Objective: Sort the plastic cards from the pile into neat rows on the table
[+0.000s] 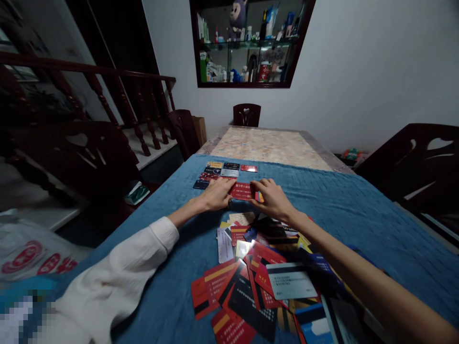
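Between my two hands is a red card (243, 190) with pale printed writing, pinched at its left end by my left hand (217, 193) and at its right end by my right hand (271, 197). Beyond my left hand, several cards lie in rough rows, among them a black card (213, 170), a grey card (230, 173) and a bright red card (249, 168). Nearer to me spreads a loose heap of overlapping cards, with a pale green card (291, 280) on top and a black card (252, 306) below it. My right forearm covers part of the heap.
A blue cloth (158, 286) covers the near part of the table; a patterned tabletop (265, 143) shows beyond it. Dark wooden chairs stand at the far end (247, 114) and right side (412, 157). A white plastic bag (32, 253) is at the left.
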`<control>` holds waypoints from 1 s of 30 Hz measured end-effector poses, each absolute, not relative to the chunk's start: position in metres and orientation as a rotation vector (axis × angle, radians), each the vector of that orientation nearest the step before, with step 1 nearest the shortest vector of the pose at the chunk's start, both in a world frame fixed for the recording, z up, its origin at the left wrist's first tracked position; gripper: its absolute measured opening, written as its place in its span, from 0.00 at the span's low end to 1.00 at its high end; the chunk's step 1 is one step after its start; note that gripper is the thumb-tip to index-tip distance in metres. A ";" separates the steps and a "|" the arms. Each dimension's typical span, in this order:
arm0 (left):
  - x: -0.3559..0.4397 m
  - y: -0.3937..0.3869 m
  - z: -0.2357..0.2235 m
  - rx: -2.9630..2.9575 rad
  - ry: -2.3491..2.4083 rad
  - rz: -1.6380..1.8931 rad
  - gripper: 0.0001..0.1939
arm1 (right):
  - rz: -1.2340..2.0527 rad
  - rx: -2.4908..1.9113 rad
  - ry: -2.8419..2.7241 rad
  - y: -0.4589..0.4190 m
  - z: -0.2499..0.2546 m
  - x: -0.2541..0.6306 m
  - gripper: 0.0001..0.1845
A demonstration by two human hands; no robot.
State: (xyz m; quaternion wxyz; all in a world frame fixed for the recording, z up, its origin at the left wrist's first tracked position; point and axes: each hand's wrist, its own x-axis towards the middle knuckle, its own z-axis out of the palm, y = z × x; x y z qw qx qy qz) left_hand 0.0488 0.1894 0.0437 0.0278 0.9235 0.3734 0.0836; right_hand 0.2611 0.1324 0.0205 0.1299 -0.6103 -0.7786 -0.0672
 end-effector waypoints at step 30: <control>0.054 0.279 0.030 2.839 1.410 -0.042 0.18 | 0.065 -2.030 -2.277 0.251 0.013 0.227 0.21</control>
